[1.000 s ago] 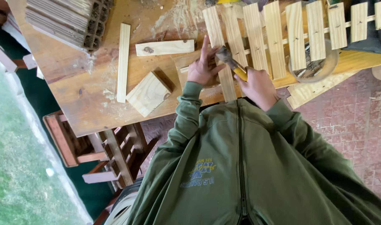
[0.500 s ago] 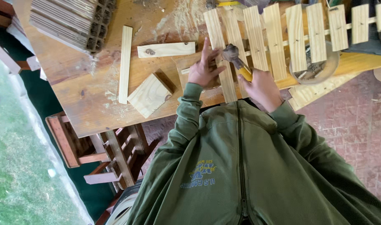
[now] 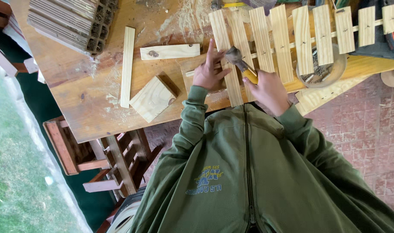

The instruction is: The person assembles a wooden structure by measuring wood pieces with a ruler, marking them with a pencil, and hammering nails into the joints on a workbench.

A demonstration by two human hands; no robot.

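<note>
Seen from above, head camera looking down over a green zip-up top onto a wooden bench.

Right hand: grip closed around the yellow handle of a hammer, dark metal head up near the left hand, just above a pale slat. Handle angled from the fist toward upper left.

Left hand: grip partly open, fingers spread flat and pressed on that same slat, 1 finger stretched along its edge toward the far side of the bench. Whether anything small is pinched under the fingertips: cannot tell.

Slat part of a slatted panel, a row of about 9 pale boards laid side by side with gaps between, joined by a thin cross strip running left to right, small dark nail marks along it. Panel lying flat across the right part of the bench, its right end reaching past the picture edge.

Left of the hands: a square pine block lying askew near the bench's front edge, a long thin strip just beside it, and a short board with a dark knot, lying crosswise between strip and panel. Sawdust scattered about these.

Far left corner of the bench: a stack of ribbed grey sheets.

Under the panel at right: a round bowl with small dark metal pieces inside, partly covered by 2 slats.

Below the bench's front edge: a reddish wooden chair, then grass at far left and brick paving at right.
</note>
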